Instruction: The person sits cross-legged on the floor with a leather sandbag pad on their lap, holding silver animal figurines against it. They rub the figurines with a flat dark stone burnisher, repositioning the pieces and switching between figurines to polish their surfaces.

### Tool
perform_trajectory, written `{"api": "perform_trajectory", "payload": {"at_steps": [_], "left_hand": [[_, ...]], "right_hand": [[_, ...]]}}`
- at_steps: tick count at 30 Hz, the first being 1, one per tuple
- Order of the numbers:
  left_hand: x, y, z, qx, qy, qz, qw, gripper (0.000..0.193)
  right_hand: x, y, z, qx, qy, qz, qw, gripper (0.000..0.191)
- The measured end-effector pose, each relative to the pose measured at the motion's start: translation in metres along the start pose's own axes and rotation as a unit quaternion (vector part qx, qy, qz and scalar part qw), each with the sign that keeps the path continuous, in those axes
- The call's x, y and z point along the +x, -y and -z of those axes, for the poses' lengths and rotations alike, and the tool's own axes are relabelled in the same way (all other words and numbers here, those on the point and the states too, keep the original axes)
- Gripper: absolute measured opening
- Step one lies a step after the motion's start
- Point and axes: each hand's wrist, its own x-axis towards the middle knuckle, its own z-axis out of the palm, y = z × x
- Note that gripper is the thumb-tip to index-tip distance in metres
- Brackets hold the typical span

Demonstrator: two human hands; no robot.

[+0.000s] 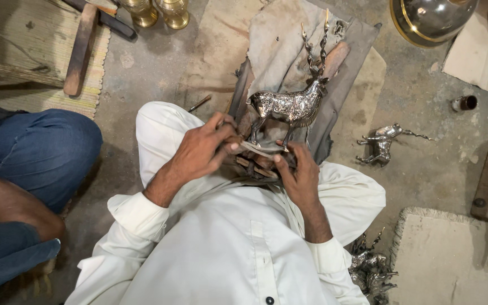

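A shiny silver metal deer figurine [292, 104] with twisted antlers stands upright on a grey cloth [289, 51] in front of my knees. My left hand [204, 149] is closed around a thin wooden-handled tool [252, 148] whose tip lies by the deer's legs. My right hand [297, 172] rests below the figurine, fingers curled on several small sticks or tools [255, 168] in my lap. I sit cross-legged in white clothes.
A second silver figurine [382, 144] lies on the floor at right, several more [371, 271] by my right hip. Another person in blue trousers [29, 152] sits at left. Brass vessels [156, 11], a wooden mallet [80, 48], a large metal bowl [430, 20] and a small pot [464, 103] surround.
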Motion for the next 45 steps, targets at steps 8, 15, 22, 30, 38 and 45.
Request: {"api": "perform_trajectory", "payload": {"at_steps": [8,15,22,30,38,45], "left_hand": [[0.012,0.027,-0.027,0.015,0.046,0.192,0.980,0.055],[-0.001,0.014,-0.043,0.032,0.085,0.186,0.978,0.055],[-0.005,0.015,-0.026,-0.031,0.068,0.133,0.988,0.050],[0.008,0.025,-0.003,-0.118,0.137,0.179,0.967,0.034],[0.015,0.035,-0.027,-0.170,0.057,0.192,0.965,0.030],[0.016,0.036,-0.029,-0.149,0.036,0.170,0.974,0.025]], "right_hand": [[-0.006,-0.005,0.001,0.067,-0.032,-0.062,0.995,0.048],[0.000,-0.029,-0.005,0.136,-0.059,0.044,0.988,0.016],[-0.003,-0.052,0.000,0.203,0.093,-0.113,0.968,0.016],[0.011,-0.069,0.030,0.203,0.015,-0.136,0.970,0.025],[-0.005,-0.010,-0.011,0.219,-0.082,0.028,0.972,0.015],[-0.001,-0.024,-0.010,0.129,-0.123,0.004,0.984,0.019]]}}
